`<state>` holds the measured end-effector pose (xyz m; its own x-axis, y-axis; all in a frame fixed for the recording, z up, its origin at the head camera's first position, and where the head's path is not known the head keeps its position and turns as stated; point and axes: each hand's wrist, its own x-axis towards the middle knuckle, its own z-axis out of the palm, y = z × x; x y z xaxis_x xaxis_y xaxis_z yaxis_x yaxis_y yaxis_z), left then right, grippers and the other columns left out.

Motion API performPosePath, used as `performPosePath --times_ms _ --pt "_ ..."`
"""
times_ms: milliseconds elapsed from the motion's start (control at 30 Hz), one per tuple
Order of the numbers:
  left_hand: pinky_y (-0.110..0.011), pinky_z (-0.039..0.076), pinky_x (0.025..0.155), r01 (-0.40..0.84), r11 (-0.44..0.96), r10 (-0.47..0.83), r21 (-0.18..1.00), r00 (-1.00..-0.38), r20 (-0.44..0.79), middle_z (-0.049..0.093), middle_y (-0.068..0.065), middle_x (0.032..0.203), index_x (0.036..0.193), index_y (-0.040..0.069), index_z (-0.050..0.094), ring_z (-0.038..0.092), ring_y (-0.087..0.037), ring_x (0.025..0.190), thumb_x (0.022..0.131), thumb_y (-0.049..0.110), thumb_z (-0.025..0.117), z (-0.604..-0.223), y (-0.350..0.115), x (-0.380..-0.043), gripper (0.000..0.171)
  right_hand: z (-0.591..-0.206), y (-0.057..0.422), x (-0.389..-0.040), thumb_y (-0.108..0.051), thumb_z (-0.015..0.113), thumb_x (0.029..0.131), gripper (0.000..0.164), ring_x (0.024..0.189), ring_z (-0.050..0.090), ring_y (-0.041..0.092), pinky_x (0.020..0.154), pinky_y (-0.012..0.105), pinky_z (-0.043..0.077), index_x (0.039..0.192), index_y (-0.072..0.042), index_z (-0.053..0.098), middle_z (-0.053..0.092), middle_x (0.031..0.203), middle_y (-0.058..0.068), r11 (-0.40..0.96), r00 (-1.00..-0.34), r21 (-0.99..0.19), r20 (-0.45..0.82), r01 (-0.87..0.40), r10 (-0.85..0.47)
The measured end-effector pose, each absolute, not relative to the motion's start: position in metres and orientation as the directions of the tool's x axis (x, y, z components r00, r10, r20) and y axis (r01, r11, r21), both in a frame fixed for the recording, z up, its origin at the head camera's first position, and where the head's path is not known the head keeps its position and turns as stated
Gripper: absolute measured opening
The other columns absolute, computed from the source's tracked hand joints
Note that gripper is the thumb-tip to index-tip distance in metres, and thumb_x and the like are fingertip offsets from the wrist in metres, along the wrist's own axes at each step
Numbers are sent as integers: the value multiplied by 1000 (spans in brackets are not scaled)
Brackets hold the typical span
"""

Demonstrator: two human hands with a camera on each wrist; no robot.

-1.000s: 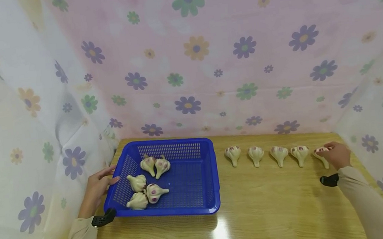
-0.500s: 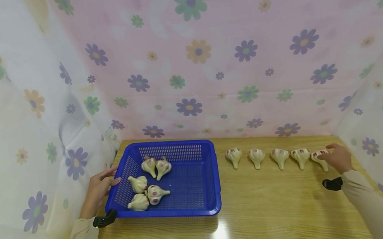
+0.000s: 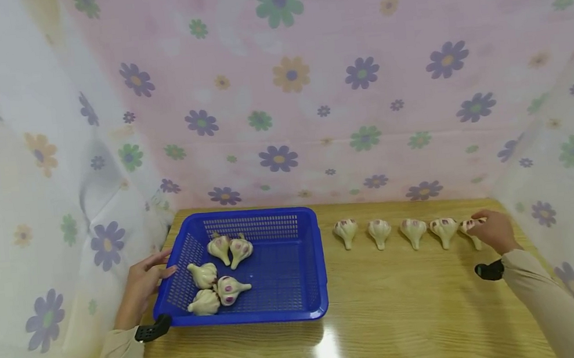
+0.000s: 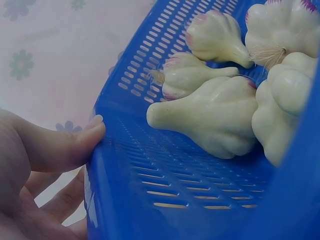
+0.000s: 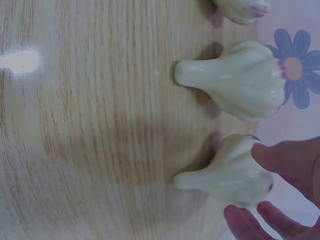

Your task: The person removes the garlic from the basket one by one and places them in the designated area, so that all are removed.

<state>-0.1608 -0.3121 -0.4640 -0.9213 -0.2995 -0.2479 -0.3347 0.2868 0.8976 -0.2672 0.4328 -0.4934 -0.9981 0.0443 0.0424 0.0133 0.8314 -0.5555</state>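
At the right end of a five-bulb row, my right hand (image 3: pixel 494 232) pinches the last garlic bulb (image 5: pixel 227 175) between thumb and fingers on the wooden table (image 3: pixel 410 306), the neighbouring bulb (image 3: pixel 445 232) just beside it, left. My left hand (image 3: pixel 141 283) pinches the left rim of a blue basket (image 3: pixel 281 270) holding five more bulbs (image 3: pixel 230 290); flowered cloth (image 3: pixel 329 81) walls off the far side.
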Motion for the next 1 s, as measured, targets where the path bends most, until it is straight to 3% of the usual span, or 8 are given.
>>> performPosePath --times_ms 67,167,300,533,733,833,933,1000 --pt "-31 54 70 -332 275 -298 902 -922 -248 49 -15 127 140 6 46 57 -15 86 85 12 65 -465 -311 -161 58 -499 435 -267 -2 61 79 39 71 54 44 55 45 46 108 22 55 53 102 42 836 -992 -548 91 21 85" --pt "-32 54 72 -329 267 -298 906 -922 -247 50 -15 125 139 6 47 56 -15 88 83 13 66 -466 -311 -162 60 -507 439 -267 1 57 76 34 50 46 25 47 34 37 103 22 58 60 87 37 833 -981 -552 142 35 135" --pt "-32 54 74 -337 261 -284 905 -922 -262 50 -11 124 140 9 47 56 -14 91 83 16 67 -468 -313 -162 61 -516 443 -270 1 53 73 34 43 33 15 44 33 32 101 19 60 62 70 27 813 -966 -579 173 58 192" --pt "-33 53 77 -351 287 -277 891 -921 -274 45 -17 132 143 9 43 56 -18 94 87 15 64 -468 -313 -163 60 -506 438 -263 -12 64 84 40 60 50 32 58 47 42 107 19 56 59 82 34 845 -976 -534 165 32 142" --pt "-27 53 72 -355 300 -284 885 -919 -273 43 -19 135 143 7 41 54 -18 92 89 14 63 -465 -312 -163 59 -495 436 -264 -13 70 81 49 53 45 28 48 36 37 113 20 53 58 86 36 853 -992 -522 110 1 69" --pt "-28 53 73 -357 298 -290 885 -917 -272 43 -19 134 143 8 41 54 -19 94 89 14 62 -465 -311 -163 59 -487 436 -264 -17 69 83 52 74 53 44 55 44 44 117 19 51 50 107 44 851 -996 -525 82 -9 41" --pt "-29 53 74 -360 295 -295 885 -915 -274 44 -19 134 143 8 42 54 -21 97 89 14 62 -465 -311 -164 58 -478 435 -263 -23 65 89 57 101 44 56 69 56 45 124 17 46 37 123 47 818 -999 -574 26 13 34" --pt "-29 53 74 -361 297 -296 884 -915 -274 44 -19 134 143 8 42 53 -23 98 89 14 62 -465 -311 -164 58 -469 433 -262 -25 61 91 60 110 35 60 76 62 41 129 17 42 30 128 48 789 -1000 -615 -9 23 22"
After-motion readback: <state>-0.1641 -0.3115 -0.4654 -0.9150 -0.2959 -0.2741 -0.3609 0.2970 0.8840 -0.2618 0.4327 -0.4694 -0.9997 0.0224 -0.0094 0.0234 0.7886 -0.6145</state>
